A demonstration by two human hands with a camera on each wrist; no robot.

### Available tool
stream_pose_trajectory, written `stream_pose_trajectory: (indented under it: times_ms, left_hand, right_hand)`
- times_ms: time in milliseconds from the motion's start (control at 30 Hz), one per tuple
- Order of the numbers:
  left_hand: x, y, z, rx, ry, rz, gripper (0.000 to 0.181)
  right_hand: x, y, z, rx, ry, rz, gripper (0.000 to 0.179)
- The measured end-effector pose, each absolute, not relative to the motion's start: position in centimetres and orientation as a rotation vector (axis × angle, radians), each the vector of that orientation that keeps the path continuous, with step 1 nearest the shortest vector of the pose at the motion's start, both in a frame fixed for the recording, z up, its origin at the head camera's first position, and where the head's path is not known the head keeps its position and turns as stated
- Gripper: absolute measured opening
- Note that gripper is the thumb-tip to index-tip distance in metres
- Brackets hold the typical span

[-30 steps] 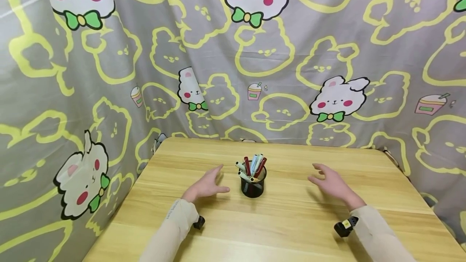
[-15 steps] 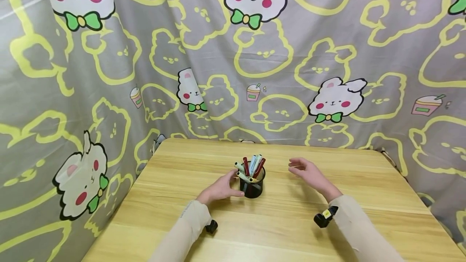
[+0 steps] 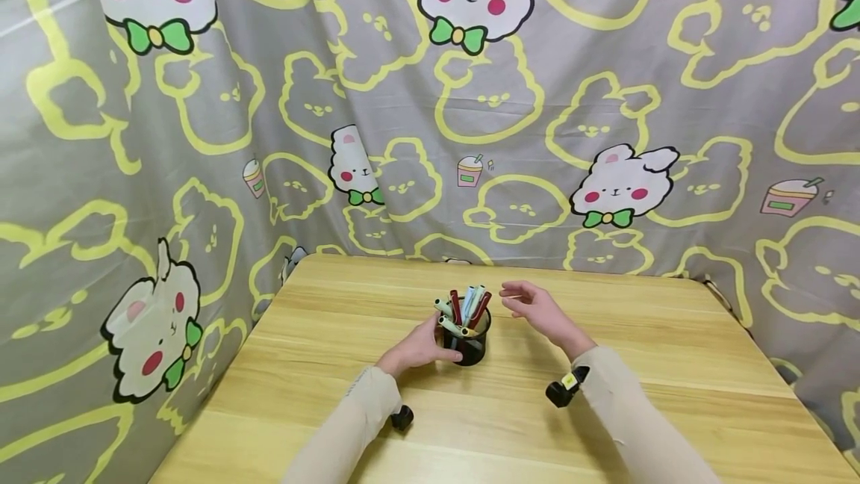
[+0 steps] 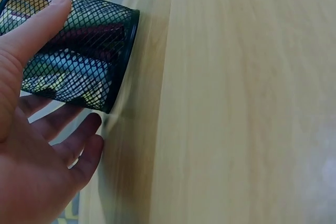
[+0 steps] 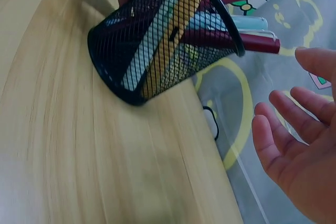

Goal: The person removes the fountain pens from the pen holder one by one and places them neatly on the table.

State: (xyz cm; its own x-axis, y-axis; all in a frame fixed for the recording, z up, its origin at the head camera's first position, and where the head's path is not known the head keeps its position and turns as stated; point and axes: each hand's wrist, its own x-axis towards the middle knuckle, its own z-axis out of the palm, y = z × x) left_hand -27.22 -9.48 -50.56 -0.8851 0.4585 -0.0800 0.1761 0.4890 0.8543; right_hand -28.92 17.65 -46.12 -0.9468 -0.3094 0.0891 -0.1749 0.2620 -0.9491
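Note:
A black wire-mesh pen holder point(image 3: 475, 352) stands upright on the wooden table, filled with several pens point(image 3: 470, 306) in dark red, pale green and light blue. My left hand point(image 3: 420, 346) holds it from the left, thumb across the near side of the mesh point(image 4: 89, 40) and fingers round the far side. To the right of the holder, my right hand point(image 3: 540, 311) hovers with fingers loosely bent and nothing in them. In the right wrist view, a dark red pen point(image 5: 261, 43) sticks out past the rim, a short gap from the right thumb.
The light wooden table point(image 3: 322, 297) reaches back to a grey curtain point(image 3: 403, 95) printed with yellow outlines and white rabbit faces. A second stretch of curtain runs along the left side. Each wrist carries a small black camera point(image 3: 563, 388).
My left hand has moved right, from beside the pen holder to a hold on it. My right hand has come left, close to the pens. The holder stays in place.

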Motion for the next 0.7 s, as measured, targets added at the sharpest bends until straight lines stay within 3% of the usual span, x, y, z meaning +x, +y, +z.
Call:
stream_pose_trajectory:
  times_ms: [167,700]
  left_hand:
    - [-27.6,-9.1,-50.9,0.586,2.428,1.422,0.094]
    - [-28.2,-8.3,-51.3,0.71,2.463,1.423,0.086]
  right_hand:
    - [-29.4,16.3,-46.1,-0.482,2.412,-1.79,0.044]
    - [-29.9,14.4,-46.9,-0.405,2.343,-1.896,0.026]
